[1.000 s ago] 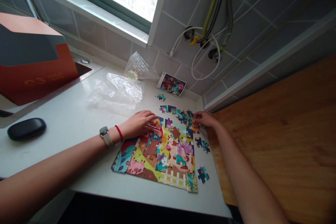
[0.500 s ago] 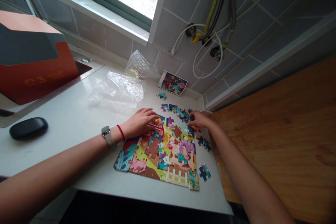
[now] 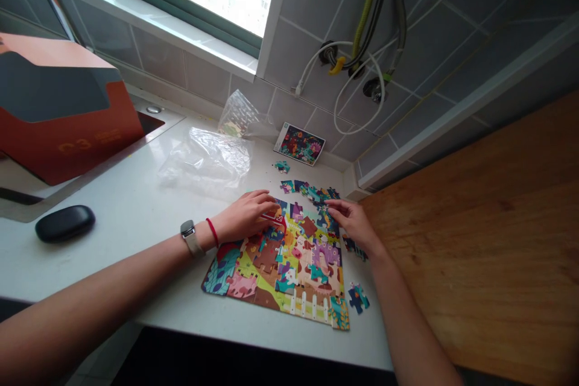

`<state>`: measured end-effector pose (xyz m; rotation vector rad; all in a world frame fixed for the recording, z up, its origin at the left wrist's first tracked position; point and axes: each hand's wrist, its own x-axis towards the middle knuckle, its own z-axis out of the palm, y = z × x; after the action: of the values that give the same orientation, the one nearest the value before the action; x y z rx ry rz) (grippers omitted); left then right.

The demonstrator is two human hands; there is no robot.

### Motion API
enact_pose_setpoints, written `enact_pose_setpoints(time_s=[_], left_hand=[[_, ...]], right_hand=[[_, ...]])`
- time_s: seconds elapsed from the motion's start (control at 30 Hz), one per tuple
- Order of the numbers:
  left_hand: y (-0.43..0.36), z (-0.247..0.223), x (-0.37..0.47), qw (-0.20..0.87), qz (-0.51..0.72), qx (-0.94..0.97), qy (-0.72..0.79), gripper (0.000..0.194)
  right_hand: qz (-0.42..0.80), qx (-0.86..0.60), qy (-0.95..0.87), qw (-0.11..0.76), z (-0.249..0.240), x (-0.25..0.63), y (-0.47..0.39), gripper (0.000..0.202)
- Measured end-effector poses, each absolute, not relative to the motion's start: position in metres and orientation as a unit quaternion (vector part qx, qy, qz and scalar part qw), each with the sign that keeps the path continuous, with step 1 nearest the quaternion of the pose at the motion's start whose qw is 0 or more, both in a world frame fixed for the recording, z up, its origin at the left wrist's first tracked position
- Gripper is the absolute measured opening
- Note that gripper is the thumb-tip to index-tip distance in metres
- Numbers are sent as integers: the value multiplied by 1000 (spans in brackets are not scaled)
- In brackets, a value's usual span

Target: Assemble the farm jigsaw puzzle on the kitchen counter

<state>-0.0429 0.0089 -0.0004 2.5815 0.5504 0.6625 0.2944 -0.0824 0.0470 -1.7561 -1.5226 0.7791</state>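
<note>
A colourful farm jigsaw puzzle [image 3: 262, 280] lies on the white countertop, with a cow, a pig and a white fence on it. Several loose pieces rest on top of its picture. My left hand [image 3: 246, 215] lies over its upper left part, fingers stretched out and nothing gripped. At the upper right corner, my right hand [image 3: 355, 224] has thumb and fingers bent together at a dark blue puzzle piece [image 3: 324, 217], which is partly hidden by the fingertips. Loose pieces [image 3: 312, 193] form a row just beyond, and another loose piece [image 3: 359, 298] sits by the right edge.
Behind the puzzle a picture card [image 3: 299, 143] leans on the tiled wall. Crumpled clear plastic bags [image 3: 208, 160] lie left of it. A black oval case [image 3: 66, 223] and an orange box [image 3: 67, 126] are further left. A wooden board [image 3: 488, 241] borders the right side.
My right hand has shifted slightly toward me and turned, its fingers still at the puzzle's upper right corner. My left hand stays on the puzzle. The camera view has moved a little.
</note>
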Motion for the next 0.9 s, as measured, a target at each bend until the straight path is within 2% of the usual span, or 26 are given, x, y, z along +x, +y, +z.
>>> enact_pose_setpoints(time_s=[0.13,0.3,0.43,0.57,0.7,0.9], left_hand=[[4,5,-41,221,233,929,183,29],[9,13,-26,241,228,925,186,31],[24,20,3,250,206,926,193,50],[35,25,35,233,149,944,180,65],[38,25,53,226,105,954,165,55],[37,24,61,232,113,961,100,33]], right_hand=[[346,-661,-566,351,33,272,-95,38],[302,-662,-582,363,16,253,-105,32],[275,-637,-586,418,11,244,-110,22],[233,-636,-546,492,13,248,-111,26],[204,-655,-501,528,15,259,-111,29],[224,-648,-464,562,7,270,-107,32]])
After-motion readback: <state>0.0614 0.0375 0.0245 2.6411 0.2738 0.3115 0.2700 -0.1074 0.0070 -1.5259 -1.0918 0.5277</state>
